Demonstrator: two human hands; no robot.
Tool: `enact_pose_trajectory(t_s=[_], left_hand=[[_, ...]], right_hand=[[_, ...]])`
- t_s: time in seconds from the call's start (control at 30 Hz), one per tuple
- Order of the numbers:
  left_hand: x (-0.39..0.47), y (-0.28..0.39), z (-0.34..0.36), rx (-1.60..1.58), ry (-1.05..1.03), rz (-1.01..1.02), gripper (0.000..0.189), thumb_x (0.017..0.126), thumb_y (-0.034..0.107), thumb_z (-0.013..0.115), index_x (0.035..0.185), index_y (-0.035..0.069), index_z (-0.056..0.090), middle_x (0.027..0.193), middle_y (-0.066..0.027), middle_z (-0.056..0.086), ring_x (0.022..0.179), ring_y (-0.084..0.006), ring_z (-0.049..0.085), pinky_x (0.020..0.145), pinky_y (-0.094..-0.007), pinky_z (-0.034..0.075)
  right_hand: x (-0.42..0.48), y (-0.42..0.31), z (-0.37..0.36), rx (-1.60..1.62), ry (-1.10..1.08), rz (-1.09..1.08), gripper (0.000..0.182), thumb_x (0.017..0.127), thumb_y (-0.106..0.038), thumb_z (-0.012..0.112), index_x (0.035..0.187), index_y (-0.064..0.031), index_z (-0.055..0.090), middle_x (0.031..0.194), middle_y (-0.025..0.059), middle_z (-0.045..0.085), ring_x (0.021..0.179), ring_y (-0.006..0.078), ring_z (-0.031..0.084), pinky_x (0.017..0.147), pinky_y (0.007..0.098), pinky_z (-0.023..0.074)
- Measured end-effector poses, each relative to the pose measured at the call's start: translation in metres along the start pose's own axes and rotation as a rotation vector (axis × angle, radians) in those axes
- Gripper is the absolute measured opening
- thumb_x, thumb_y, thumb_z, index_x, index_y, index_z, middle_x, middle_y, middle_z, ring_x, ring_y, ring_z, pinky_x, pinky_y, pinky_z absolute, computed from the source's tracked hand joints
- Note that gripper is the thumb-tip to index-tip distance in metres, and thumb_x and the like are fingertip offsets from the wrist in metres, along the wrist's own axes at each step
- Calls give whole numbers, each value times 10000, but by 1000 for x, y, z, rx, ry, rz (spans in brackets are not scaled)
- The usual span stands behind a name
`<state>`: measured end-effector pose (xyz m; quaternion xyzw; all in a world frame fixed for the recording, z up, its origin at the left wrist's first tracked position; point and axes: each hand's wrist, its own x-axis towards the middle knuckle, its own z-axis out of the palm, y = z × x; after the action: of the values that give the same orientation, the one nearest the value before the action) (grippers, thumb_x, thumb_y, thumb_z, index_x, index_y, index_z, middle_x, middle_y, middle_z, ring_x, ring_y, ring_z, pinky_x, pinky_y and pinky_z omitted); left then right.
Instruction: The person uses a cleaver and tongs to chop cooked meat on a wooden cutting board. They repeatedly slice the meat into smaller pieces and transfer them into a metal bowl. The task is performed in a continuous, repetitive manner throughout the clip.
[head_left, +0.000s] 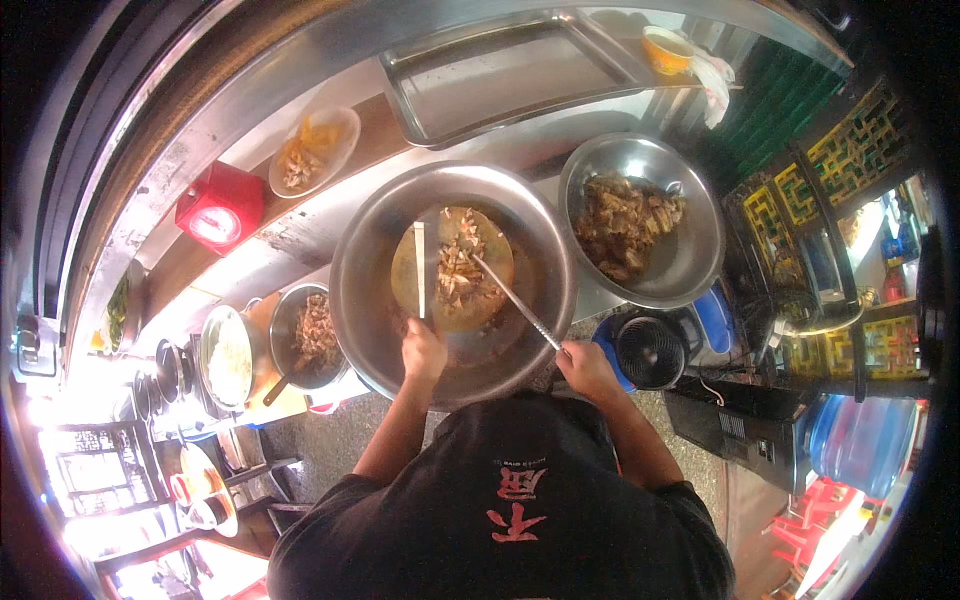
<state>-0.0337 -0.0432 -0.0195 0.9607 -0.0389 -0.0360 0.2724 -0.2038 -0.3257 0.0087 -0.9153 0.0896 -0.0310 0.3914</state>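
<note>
A round chopping board lies inside a large stainless steel basin, with small chopped pieces of meat on its middle. My left hand grips the handle of a cleaver, whose blade extends over the left part of the board. In my right hand is a long thin metal utensil with a twisted handle. Its far end reaches the chopped meat; the exact shape of that tip is too small to tell.
A steel bowl of brown cooked meat stands to the right, above a black fan. Left are a pot of chopped meat, a bowl of white food and a red scale. A plate and metal tray sit behind.
</note>
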Motion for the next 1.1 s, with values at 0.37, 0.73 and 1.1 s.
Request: enact_pose_trajectory(t_s=[0.37,0.73,1.1], left_hand=[[-4,-2,-3,-101,150,55,381,983,317,621,1152,-7,510,950,-319,691,906,-523,673,756,-567,548],[-8,24,-19,-19,185,162,364,971,330,627,979,-19,526,749,-305,665,745,-508,674,641,-597,535],[-19,18,-12,96,-32,-11,432,977,390,598,1052,-32,541,906,-315,693,885,-490,692,787,-583,554]], right_hand=[[-8,6,0,17,-22,20,229,902,-217,639,849,5,654,764,277,645,764,491,646,681,565,496],[-24,-6,-20,45,-48,107,219,911,-205,628,860,8,629,807,267,655,815,490,645,689,563,495],[-39,-9,-15,45,-82,131,215,915,-209,622,838,-9,612,775,248,648,778,493,637,681,563,490]])
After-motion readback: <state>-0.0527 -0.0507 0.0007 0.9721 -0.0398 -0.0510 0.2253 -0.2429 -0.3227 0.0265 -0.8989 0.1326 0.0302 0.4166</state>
